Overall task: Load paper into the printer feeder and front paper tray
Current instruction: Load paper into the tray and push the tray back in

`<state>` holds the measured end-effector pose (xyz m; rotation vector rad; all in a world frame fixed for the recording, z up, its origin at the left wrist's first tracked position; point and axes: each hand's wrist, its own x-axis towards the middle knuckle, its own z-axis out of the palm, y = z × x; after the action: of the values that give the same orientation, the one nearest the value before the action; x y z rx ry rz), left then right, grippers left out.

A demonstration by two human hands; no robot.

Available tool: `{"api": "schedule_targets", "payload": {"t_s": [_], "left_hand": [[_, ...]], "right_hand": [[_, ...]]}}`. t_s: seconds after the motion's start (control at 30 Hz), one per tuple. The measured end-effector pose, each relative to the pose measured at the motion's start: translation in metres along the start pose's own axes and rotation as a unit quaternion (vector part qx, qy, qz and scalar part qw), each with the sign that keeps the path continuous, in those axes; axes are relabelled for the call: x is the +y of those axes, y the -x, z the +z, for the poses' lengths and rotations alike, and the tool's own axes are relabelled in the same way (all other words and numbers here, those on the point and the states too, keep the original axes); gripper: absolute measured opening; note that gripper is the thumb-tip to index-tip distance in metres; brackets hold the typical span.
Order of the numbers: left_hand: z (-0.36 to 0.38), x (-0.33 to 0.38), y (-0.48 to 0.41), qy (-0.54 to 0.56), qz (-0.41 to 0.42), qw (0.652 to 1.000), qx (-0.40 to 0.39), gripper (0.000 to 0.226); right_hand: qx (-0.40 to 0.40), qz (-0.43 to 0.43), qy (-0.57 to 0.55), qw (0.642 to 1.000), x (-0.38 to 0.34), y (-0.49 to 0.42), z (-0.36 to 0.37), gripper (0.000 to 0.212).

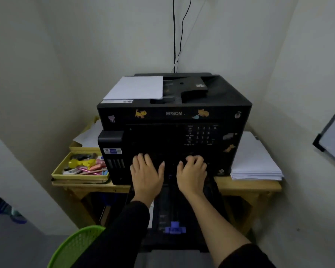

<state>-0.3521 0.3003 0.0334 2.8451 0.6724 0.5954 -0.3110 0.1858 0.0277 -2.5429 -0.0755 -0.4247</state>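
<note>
Left hand (145, 176): palm down, fingers spread and flat against the lower front of the printer (174, 120); grasps nothing visible. Sleeve dark, down to the wrist.

Right hand (191, 175): palm down, fingers curled at the front slot just beside the left hand; whether they grip an edge there cannot be told. Forearm bare, dark sleeve pushed up toward the elbow.

Tray (182, 215): black, drawn out from the printer's base toward the viewer, beneath both forearms. Interior dark; no sheets made out in it. Blue guide (174, 229) at its near end.

Printer: black, marked EPSON, cat stickers along the front. Keypad on the front's right half. Ink tank block on the left front corner.

Sheets (135, 88): white, lying flat on the left part of the printer's top, beside the black feeder (190, 87).

Paper stack (253, 161): white, on the table (249, 185) just right of the printer, well apart from both hands. More loose paper lies behind the printer's left side.

Table: light wood, bears the printer.

Yellow box (81, 176): on the table's left end, touching the printer's side; holds small coloured stationery items.

Cables (175, 35): two black, running up the wall behind the printer.

Green basket (75, 246): mesh, lower left, near the left sleeve.

Whiteboard (333, 140): framed, far right edge.
</note>
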Motion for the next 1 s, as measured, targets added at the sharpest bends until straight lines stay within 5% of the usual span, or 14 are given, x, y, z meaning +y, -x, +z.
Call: {"api": "schedule_targets", "payload": {"t_s": [0.23, 0.37, 0.6, 0.8, 1.0], "left_hand": [[-0.067, 0.017, -0.127, 0.065, 0.043, 0.987, 0.14, 0.068], [-0.09, 0.007, -0.185, 0.078, 0.05, 0.987, 0.132, 0.056], [-0.097, -0.011, -0.265, 0.018, 0.042, 0.999, 0.01, 0.05], [-0.091, -0.017, -0.297, 0.0, 0.021, 0.998, -0.063, 0.047], [-0.088, -0.018, -0.311, -0.019, -0.002, 0.996, -0.09, 0.043]], "right_hand": [[0.091, -0.083, -0.106, 0.987, -0.094, -0.102, -0.034, 0.029], [0.116, -0.064, -0.112, 0.985, -0.13, -0.15, -0.042, 0.028], [0.004, 0.034, -0.122, 0.992, -0.181, -0.228, -0.03, 0.034], [-0.112, 0.089, -0.199, 0.969, -0.197, -0.273, -0.015, 0.016], [-0.185, 0.146, -0.213, 0.948, -0.204, -0.291, -0.006, 0.042]]}}
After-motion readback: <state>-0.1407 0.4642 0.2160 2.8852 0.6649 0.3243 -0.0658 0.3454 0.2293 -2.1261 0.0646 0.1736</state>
